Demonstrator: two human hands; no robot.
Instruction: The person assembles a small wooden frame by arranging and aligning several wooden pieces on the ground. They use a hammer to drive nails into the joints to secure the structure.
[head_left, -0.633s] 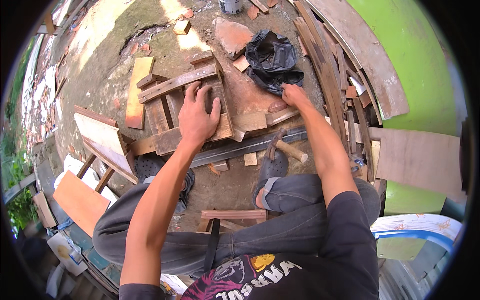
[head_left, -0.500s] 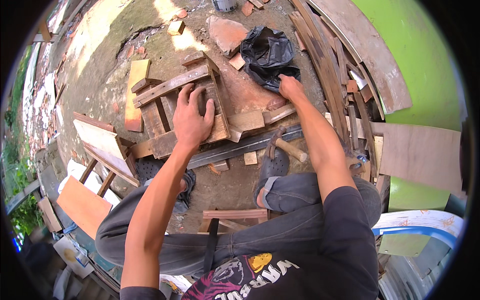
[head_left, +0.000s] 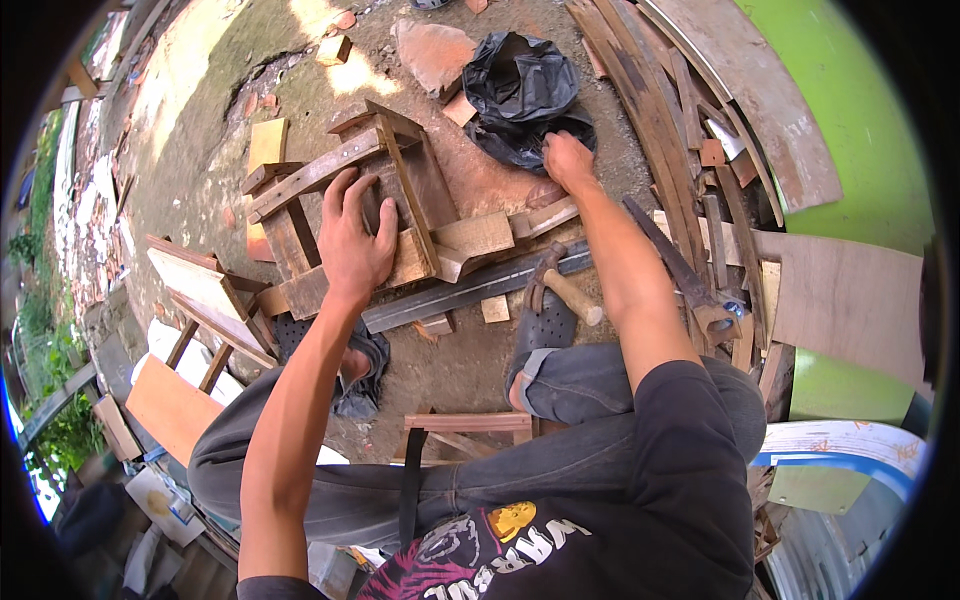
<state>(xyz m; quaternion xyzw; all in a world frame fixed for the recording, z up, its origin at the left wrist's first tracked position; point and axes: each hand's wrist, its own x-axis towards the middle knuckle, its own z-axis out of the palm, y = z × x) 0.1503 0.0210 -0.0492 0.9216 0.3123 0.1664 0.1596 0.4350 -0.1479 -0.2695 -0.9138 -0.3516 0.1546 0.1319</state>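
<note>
A small structure of nailed wooden boards (head_left: 322,178) stands tilted on the ground in front of me. My left hand (head_left: 352,245) rests over its near plank, fingers spread and bent toward the upper slat, thumb apart. To the right lies a crumpled black plastic bag (head_left: 522,85), its mouth facing up. My right hand (head_left: 568,160) is at the near side of the bag, its fingers curled down into the plastic; the fingertips are hidden. A claw hammer (head_left: 570,295) with a wooden handle leans over my right shoe, apart from both hands.
A handsaw (head_left: 690,265) lies beside my right forearm, next to long boards (head_left: 640,120). A dark metal bar (head_left: 470,300) crosses in front of my feet. Another wooden piece with a white panel (head_left: 205,290) stands at left. A broken slab (head_left: 432,55) lies beyond the bag.
The view has shifted slightly. My right hand has bent its fingers further down into the bag. My left hand stays on the wooden structure, which looks tipped a little. More of the handsaw shows.
</note>
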